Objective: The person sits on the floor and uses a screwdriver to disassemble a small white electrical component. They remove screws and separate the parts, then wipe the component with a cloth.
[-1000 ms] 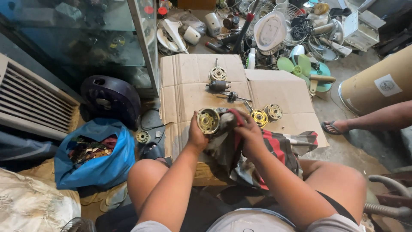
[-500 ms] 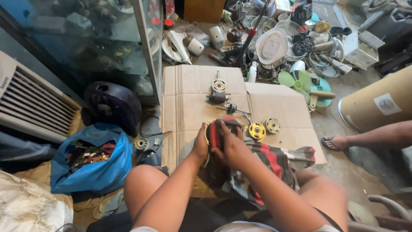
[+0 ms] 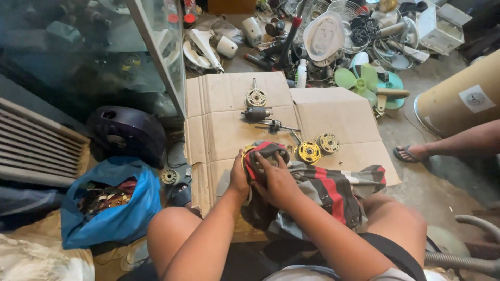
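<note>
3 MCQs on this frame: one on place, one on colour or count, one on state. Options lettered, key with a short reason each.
1. Where is the blue plastic bag of scrap?
A. On the floor beside the person's left knee
B. On the flattened cardboard
C. Inside the glass cabinet

2. How many round yellow-wound motor parts lie bare on the cardboard just beyond the right hand?
A. None
B. Two
C. Five

3. What state is the part in the hands in?
A. Lying untouched on the cardboard
B. Wrapped in the striped cloth, both hands on it
C. Dropped in the bag

Key: 1 A, the bag sits on the floor left of the cardboard. 2 B, a pair lies side by side. 3 B, the left hand and right hand press the cloth around it.
</note>
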